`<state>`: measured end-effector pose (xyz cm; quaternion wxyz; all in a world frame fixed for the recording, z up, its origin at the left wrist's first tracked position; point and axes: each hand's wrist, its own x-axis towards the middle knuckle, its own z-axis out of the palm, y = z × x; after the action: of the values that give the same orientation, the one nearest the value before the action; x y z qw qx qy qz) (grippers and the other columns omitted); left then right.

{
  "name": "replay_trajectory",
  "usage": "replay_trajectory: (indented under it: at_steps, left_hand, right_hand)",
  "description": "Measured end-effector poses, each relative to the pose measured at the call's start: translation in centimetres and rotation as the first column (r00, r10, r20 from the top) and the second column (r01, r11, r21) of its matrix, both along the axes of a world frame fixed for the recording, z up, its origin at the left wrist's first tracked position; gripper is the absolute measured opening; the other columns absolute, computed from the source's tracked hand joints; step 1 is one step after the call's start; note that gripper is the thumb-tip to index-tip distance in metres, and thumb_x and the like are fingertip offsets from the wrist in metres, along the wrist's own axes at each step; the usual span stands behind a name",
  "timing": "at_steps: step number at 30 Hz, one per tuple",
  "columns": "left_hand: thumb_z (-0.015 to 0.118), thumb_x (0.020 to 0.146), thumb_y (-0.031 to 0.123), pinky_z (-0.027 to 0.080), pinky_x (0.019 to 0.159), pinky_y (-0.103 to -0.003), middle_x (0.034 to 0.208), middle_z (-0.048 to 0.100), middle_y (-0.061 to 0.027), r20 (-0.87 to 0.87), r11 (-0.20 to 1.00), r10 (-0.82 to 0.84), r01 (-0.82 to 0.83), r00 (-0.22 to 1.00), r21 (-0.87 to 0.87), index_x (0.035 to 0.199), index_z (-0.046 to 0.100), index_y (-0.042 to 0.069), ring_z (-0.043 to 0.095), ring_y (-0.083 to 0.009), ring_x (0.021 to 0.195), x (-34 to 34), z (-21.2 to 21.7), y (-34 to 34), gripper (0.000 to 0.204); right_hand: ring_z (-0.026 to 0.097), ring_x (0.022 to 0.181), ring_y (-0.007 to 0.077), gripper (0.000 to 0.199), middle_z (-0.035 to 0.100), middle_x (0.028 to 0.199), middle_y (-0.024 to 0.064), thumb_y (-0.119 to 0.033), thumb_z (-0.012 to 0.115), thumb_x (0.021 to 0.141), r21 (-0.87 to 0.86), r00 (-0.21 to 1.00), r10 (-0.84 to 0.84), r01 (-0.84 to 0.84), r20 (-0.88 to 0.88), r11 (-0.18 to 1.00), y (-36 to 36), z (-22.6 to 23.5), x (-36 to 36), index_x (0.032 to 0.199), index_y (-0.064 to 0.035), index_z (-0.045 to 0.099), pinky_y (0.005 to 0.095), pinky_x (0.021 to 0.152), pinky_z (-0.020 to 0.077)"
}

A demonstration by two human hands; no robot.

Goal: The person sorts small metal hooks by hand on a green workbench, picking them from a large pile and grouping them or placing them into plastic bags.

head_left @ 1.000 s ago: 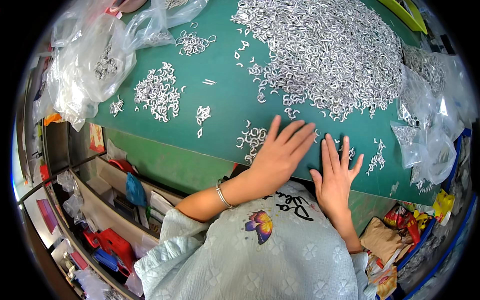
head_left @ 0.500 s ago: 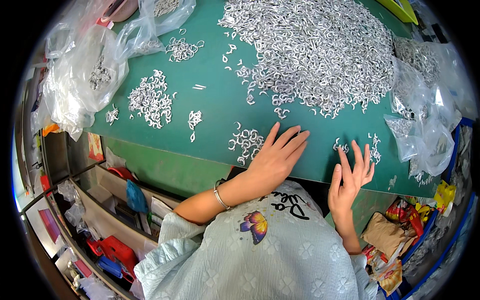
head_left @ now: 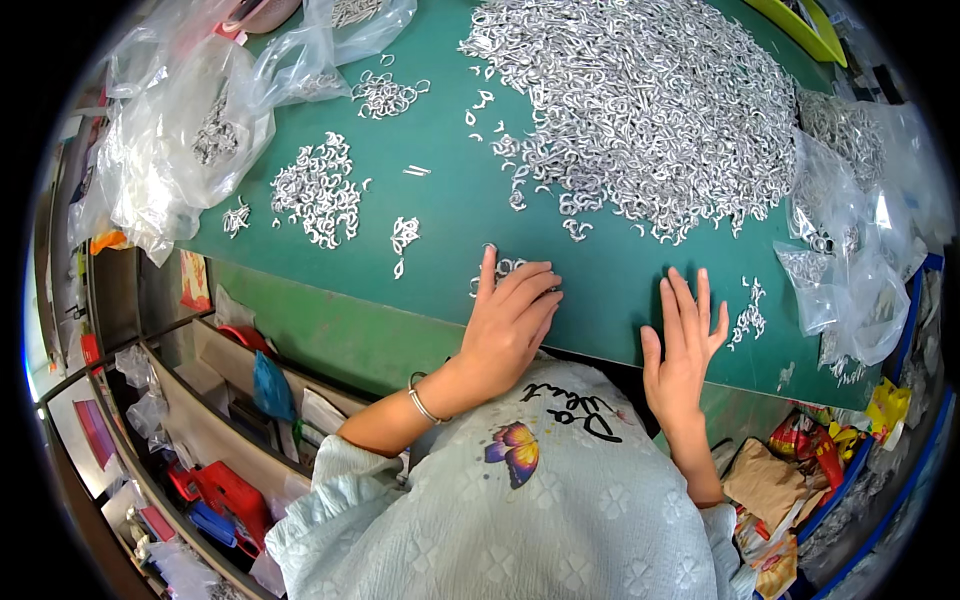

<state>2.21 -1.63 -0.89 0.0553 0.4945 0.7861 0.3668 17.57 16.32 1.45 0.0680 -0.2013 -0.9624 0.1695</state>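
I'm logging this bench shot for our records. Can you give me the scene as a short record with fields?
surface: green table
left hand: flat, palm down, over a few small silver hooks
right hand: open, flat at table edge, holding nothing
main pile: silver hooks, far centre
small pile: left of centre
plastic bags: far left, and at right
wrist: bracelet on left

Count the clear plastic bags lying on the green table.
3, as far as shows. One large bag lies at the far left edge, a second bag at the top left, and a crumpled heap at the right edge, which may hide more.
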Motion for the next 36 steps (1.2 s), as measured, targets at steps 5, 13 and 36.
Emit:
replay_trajectory:
  at_steps: [5, 13, 36]
  left_hand:
    - [0.069, 0.077, -0.005, 0.015, 0.113, -0.063, 0.112, 0.061, -0.0078, 0.025, 0.995, 0.083, -0.084, 0.996, 0.046, 0.101, 0.067, 0.004, 0.057, -0.0278, 0.116, 0.2, 0.4, 0.3, 0.026]
    - [0.069, 0.078, -0.004, 0.016, 0.111, -0.066, 0.113, 0.059, -0.0067, 0.051, 0.988, 0.148, -0.150, 0.988, 0.036, 0.104, 0.067, 0.007, 0.056, -0.0292, 0.117, -0.5, 0.5, 0.2, 0.028]
    - [0.067, 0.081, 0.000, 0.015, 0.108, -0.070, 0.114, 0.056, -0.0099, 0.060, 0.995, 0.083, -0.086, 0.995, 0.055, 0.105, 0.063, 0.003, 0.053, -0.0296, 0.116, -0.1, 0.7, 0.9, 0.025]
  right_hand:
    - [0.028, 0.143, 0.0329, 0.060, 0.039, 0.150, 0.0083, -0.021, 0.067, 0.085, -0.143, 0.965, 0.246, -0.257, -0.085, 0.956, -1.4, 0.6, -6.5, 0.138, -0.0019, 0.047, 0.0610, 0.110, 0.0167]
    - [0.023, 0.145, 0.0324, 0.066, 0.034, 0.154, 0.0072, -0.022, 0.069, 0.080, -0.185, 0.935, 0.314, -0.283, 0.164, 0.941, -1.3, 1.3, -3.3, 0.139, -0.0031, 0.047, 0.0643, 0.111, 0.0142]
    - [0.020, 0.146, 0.0334, 0.070, 0.030, 0.156, 0.0031, -0.029, 0.068, 0.082, -0.167, 0.880, 0.427, -0.399, 0.209, 0.902, -3.5, -0.3, -1.7, 0.144, -0.0084, 0.042, 0.0717, 0.107, 0.0116]
